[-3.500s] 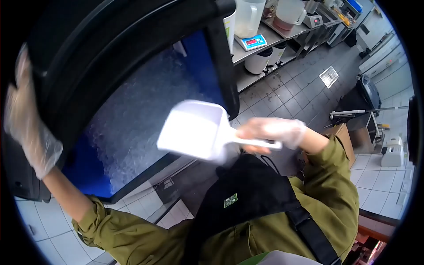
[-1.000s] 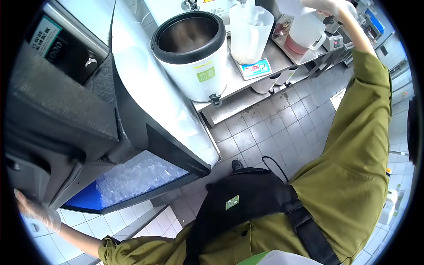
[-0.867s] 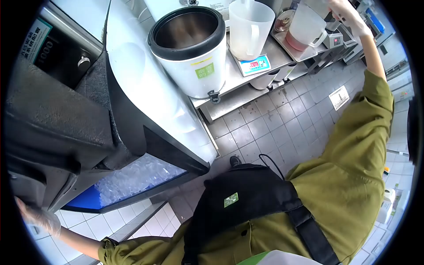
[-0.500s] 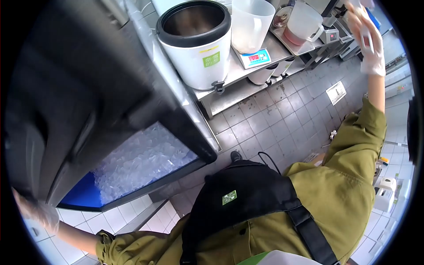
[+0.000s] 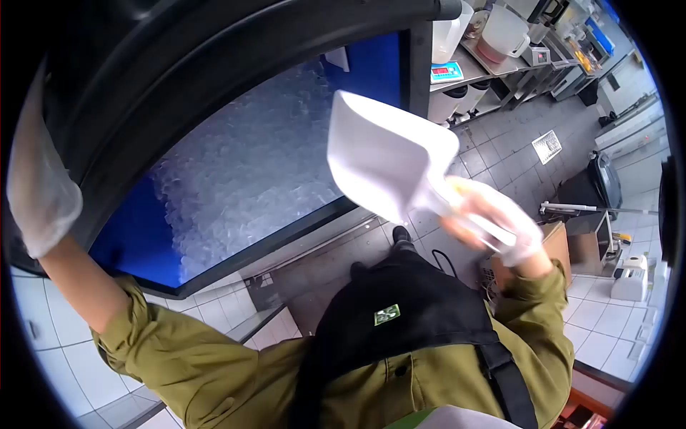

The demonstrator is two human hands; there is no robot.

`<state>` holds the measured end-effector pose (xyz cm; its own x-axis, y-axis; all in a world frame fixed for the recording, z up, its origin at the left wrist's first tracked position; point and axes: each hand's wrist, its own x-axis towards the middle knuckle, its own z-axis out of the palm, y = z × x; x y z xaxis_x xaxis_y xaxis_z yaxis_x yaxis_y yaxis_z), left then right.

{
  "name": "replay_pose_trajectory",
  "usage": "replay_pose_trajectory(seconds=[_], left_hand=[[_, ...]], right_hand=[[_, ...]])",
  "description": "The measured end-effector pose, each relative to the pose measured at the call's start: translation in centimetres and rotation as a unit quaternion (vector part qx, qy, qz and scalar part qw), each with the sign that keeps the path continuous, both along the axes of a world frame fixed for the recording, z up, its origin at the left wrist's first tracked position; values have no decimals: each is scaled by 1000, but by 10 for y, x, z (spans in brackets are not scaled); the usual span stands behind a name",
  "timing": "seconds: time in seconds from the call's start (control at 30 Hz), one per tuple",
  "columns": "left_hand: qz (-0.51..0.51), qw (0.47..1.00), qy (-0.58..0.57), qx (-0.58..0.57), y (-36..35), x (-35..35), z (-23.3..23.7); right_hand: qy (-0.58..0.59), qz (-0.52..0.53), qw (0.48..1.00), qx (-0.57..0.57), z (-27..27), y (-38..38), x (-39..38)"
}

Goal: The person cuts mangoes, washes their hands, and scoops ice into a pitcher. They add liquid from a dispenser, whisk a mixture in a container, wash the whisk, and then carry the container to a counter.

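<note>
In my right hand (image 5: 493, 218) is the handle of a white scoop (image 5: 389, 154); the scoop's bowl looks empty and hangs in front of the bin's right edge. My left hand (image 5: 44, 186), in a clear glove, lies against the black lid (image 5: 136, 93) at the far left; its fingers are hard to make out. Below the raised lid the blue-walled bin (image 5: 132, 243) holds a bed of ice (image 5: 243, 164). The scoop does not touch the ice.
Behind the bin, a metal shelf bears a scale (image 5: 446, 72), a white jug (image 5: 446, 36) and a jug with reddish liquid (image 5: 500, 36). A black trash bin (image 5: 604, 179) and a cardboard box (image 5: 557, 247) stand at right. A floor drain (image 5: 547, 146) lies beyond.
The lid has risen, with my left hand moving up along it, and more ice shows. My right hand has come down from the upper right with the scoop, towards the bin.
</note>
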<state>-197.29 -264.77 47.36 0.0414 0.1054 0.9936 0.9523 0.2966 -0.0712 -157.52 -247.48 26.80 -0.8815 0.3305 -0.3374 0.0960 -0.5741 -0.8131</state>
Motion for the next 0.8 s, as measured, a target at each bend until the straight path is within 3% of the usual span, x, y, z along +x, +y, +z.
replay_pose_trajectory(seconds=[0.03,0.07,0.13,0.23,0.3,0.8], left_hand=[[-5,1000,7,0,-2,1,4],[-9,1000,10,-1,-5,2,7],[-19,1000,18,-4,-10,4,14],[-28,999,30,-12,-16,8,20],[-33,998,41,-17,-16,10,28],[-30,979,199,-16,13,41,119]], right_hand=[[37,-7,999,-6,-29,-2,-23],[25,-41,995,-84,-33,-3,-52],[-45,-194,964,-177,-37,-8,-101],[92,-204,971,-85,-65,2,-148],[118,-240,962,-62,-65,0,-164],[74,-269,960,-26,-52,20,-181]])
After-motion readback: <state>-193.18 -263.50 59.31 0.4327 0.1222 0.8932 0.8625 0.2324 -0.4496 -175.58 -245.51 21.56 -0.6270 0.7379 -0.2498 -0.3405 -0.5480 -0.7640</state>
